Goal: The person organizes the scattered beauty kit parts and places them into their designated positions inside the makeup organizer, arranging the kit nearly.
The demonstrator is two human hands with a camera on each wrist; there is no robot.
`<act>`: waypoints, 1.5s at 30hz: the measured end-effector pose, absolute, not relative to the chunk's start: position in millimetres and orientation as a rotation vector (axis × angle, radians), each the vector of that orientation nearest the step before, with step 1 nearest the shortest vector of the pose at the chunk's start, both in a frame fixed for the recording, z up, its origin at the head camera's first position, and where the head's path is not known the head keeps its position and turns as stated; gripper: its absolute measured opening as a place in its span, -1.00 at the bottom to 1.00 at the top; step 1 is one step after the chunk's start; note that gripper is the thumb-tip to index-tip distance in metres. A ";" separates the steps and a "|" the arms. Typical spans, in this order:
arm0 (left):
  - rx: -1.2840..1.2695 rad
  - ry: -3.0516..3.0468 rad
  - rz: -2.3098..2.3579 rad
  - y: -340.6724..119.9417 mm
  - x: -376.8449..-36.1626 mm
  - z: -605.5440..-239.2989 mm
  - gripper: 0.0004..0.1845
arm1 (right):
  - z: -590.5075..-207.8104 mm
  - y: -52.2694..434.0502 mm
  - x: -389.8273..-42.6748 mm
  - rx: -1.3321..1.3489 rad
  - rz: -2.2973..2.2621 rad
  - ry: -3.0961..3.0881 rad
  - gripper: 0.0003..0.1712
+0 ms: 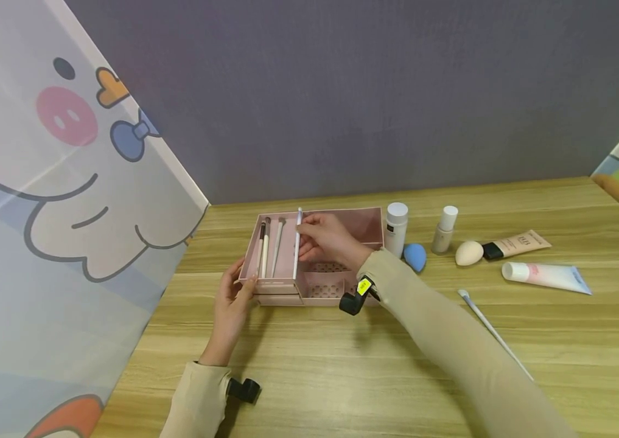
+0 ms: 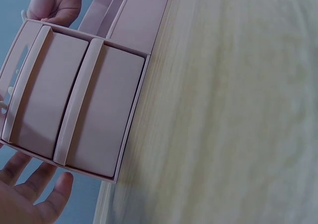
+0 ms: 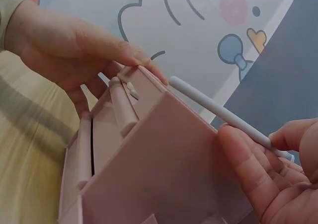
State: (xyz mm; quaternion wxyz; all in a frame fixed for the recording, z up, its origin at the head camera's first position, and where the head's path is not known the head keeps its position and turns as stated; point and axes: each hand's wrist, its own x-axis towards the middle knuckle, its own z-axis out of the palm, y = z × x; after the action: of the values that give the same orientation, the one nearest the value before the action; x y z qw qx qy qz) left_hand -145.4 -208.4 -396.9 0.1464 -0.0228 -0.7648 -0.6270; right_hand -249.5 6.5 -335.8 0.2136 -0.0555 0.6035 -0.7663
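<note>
**Where everything is sitting on my table**

I am facing the organizer box (image 1: 342, 226), which is standing in the middle of the table (image 1: 342, 365), near the wall. Three brushes (image 1: 268, 246) are lying in its left compartment. My left hand (image 1: 230, 298) is resting against the box's near left corner; my right hand (image 1: 327, 238) is hovering over its middle, holding a thin stick (image 1: 297, 242). Right of the box, two bottles (image 1: 396, 228) are standing, with two sponges (image 1: 415, 257) beside them and two tubes (image 1: 546, 275) lying farther right. A long swab (image 1: 492, 331) is lying nearer me.
</note>
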 end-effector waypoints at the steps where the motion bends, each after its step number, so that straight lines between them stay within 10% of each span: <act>1: -0.069 -2.197 -1.807 -208.4 -145.1 -396.8 -0.52 | -335.0 5.6 -250.5 -0.165 -2.125 1.681 -0.70; 45: -0.072 -2.216 -1.816 -209.7 -145.8 -397.3 -0.51 | -314.3 -5.1 -260.9 -0.264 -1.816 2.007 -0.76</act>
State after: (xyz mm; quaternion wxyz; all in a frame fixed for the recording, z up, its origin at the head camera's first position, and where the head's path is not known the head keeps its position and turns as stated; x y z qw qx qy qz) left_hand -145.8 -209.7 -397.3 0.1372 -0.0250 -0.7659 -0.6276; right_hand -260.9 -5.1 -314.3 0.2096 -0.0949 0.7216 -0.6529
